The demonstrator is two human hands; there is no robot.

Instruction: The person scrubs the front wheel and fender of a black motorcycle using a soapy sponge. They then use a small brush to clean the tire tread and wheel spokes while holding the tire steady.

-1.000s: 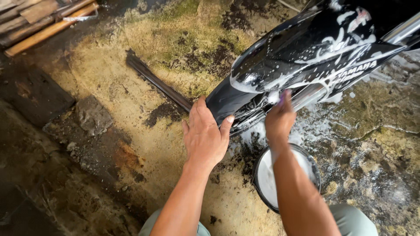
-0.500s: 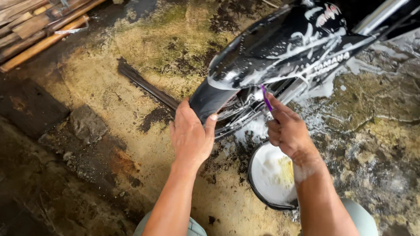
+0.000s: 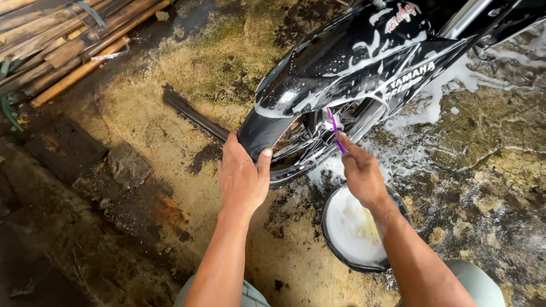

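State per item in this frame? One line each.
left hand: gripping the rear tip of the fender
right hand: closed on the purple brush
purple brush: upright, head under the fender by the wheel
black fender: wet, streaked with suds
wheel: wet, partly hidden
basin: upright on the ground, full of foamy water
ground: wet, foam patches near the wheel

That black fender (image 3: 341, 68) is glossy plastic, wet and streaked with white suds. Under it the wheel (image 3: 301, 150) looks like shiny bare metal. The toothbrush (image 3: 334, 129) just below the fender is smooth purple plastic. Ground (image 3: 170, 142) left of the fender is rough, matt, mossy concrete, and the poles (image 3: 68, 51) farther left are dry wood or bamboo.
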